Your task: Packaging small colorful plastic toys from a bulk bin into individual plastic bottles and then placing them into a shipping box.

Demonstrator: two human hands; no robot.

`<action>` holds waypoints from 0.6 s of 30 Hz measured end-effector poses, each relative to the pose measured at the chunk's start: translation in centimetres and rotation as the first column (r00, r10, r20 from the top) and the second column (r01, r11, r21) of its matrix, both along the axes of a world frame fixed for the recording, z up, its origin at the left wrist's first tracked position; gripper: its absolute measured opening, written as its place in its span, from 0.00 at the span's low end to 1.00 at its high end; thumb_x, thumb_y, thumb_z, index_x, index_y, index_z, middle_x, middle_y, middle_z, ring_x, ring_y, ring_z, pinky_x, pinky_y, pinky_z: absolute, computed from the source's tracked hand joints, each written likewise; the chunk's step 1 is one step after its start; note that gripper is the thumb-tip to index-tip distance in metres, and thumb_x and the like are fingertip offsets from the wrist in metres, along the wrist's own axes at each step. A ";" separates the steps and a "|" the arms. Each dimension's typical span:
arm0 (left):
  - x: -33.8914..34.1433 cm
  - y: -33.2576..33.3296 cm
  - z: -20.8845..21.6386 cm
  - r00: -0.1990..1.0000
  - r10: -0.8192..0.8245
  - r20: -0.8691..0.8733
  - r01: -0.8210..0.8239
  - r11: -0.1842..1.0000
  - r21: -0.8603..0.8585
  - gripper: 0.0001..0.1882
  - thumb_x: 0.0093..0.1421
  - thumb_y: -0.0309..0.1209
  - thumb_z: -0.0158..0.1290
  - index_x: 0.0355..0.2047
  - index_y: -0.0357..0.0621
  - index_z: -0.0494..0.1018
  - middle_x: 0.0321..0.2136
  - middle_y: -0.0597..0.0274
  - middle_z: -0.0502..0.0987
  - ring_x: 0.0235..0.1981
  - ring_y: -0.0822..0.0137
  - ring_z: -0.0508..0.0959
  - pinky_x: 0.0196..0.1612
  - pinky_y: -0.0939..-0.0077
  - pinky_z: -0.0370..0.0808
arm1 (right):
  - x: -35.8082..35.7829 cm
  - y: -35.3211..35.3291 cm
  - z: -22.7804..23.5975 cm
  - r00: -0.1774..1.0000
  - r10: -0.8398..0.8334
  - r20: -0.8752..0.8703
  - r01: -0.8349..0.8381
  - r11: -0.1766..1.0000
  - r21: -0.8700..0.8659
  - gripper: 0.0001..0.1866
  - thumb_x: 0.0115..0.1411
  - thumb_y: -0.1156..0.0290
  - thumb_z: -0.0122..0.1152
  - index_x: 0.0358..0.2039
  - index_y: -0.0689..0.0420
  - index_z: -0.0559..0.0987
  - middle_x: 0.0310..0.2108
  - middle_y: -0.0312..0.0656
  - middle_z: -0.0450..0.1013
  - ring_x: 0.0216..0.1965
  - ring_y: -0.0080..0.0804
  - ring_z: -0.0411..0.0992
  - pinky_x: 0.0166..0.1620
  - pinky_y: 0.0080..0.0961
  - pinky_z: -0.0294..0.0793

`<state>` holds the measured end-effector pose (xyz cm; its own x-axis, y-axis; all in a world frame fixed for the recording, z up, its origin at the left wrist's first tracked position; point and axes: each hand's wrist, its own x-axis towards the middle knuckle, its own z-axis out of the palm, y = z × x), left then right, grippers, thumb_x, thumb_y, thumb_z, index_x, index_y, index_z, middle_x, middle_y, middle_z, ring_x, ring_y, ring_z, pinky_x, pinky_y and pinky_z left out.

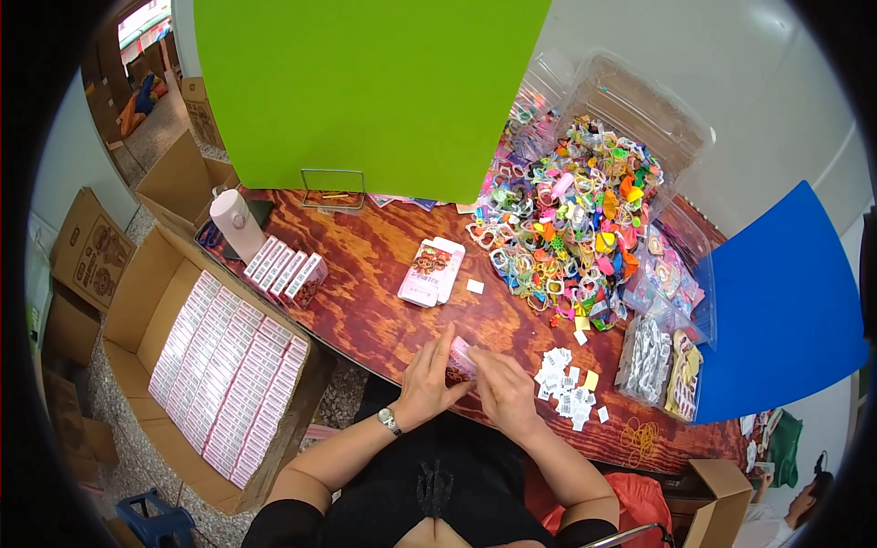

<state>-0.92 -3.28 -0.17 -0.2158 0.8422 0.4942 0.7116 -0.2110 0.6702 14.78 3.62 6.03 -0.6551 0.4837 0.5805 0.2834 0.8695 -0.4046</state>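
A small pink box is between my hands over the front edge of the table. My left hand grips its left side, with a watch on that wrist. On its right side, the fingers of my right hand press against it, partly covering it. Just beyond lies a flat pink-and-white printed carton, with a small white slip beside it. Right of my right hand, small white labels with dark print are scattered on the wood.
A heap of colourful small plastic trinkets covers the back right, near clear bins. Yellow rubber bands lie at the right front. Pink boxes and a pink tumbler stand left. A cardboard carton holds rows of boxes.
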 end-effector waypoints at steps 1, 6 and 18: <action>-0.1 0.0 0.0 1.000 -0.003 0.024 0.003 1.000 -0.011 0.53 0.47 0.34 0.70 0.70 0.36 0.53 0.51 0.42 0.72 0.50 0.45 0.76 0.49 0.57 0.76 | 0.3 -0.2 -0.1 1.000 -0.007 -0.025 0.002 0.981 -0.194 0.20 0.58 0.81 0.63 0.53 0.63 0.78 0.46 0.51 0.79 0.47 0.46 0.78 0.50 0.35 0.78; 0.3 -0.2 0.7 0.988 -0.042 0.150 0.052 0.996 -0.066 0.50 0.49 0.36 0.69 0.69 0.38 0.56 0.53 0.40 0.72 0.52 0.43 0.75 0.51 0.54 0.75 | 0.9 -0.1 -0.1 0.997 -0.059 -0.041 0.028 0.842 -0.538 0.24 0.62 0.77 0.63 0.59 0.64 0.74 0.54 0.54 0.75 0.53 0.49 0.76 0.55 0.36 0.76; -0.1 -0.2 0.6 0.990 -0.007 0.143 0.014 0.999 -0.049 0.55 0.47 0.33 0.70 0.71 0.35 0.51 0.49 0.41 0.73 0.48 0.45 0.76 0.50 0.59 0.75 | -0.6 0.3 -2.5 0.998 0.058 -0.039 -0.059 0.998 -0.032 0.21 0.61 0.82 0.61 0.56 0.65 0.77 0.55 0.58 0.74 0.56 0.53 0.74 0.57 0.38 0.75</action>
